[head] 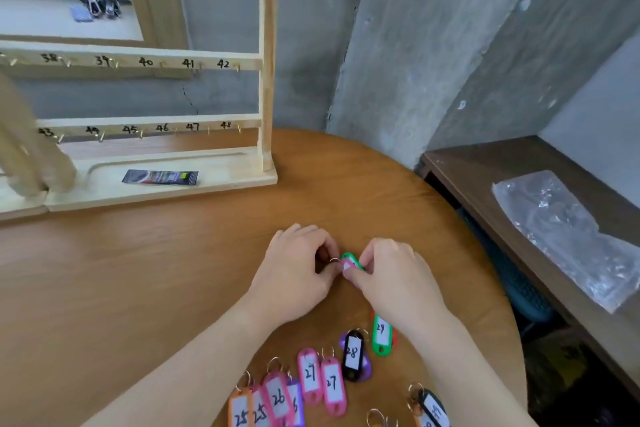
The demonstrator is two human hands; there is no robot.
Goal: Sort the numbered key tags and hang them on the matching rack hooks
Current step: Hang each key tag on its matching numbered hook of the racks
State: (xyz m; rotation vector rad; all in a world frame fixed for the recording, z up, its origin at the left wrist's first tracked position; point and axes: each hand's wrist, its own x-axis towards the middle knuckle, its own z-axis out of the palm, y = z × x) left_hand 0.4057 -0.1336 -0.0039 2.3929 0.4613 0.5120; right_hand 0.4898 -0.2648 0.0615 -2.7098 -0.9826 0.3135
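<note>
**Wood-grain round table, concrete corner, key-tag sorting station**

Warm brown wood-veneer table [138,270], curved edge, set against a grey concrete wall [398,45] with a projecting pillar.

Rack [265,80]: pale unfinished wood, upright on the table at far left. Rails hand-numbered in black: 34–36 on the top visible rail, 38–42 on the middle, 43–48 on the lowest, with small brass hooks [238,68] below the numbers. None of the hooks in view carries a tag. A dark foil packet [160,177] lies flat on the rack's base tray.

Held tag: green key tag [350,258], above the table centre, between both hands; its number is hidden. Left hand [298,267] has fingers curled, pinching the metal split ring [334,261]. Right hand [391,270] pinches the tag body.

Loose tags on the table near the front edge, in a rising row: orange 25 [240,409], pink 26 [277,397], two pink 27 [310,373], black 28 [353,354] overlying a purple one, green 29 [381,334]. Further tags lie lower right, partly cut off.

Right of the table: dark wooden side bench [485,170] bearing a crumpled clear plastic bag [561,232].
</note>
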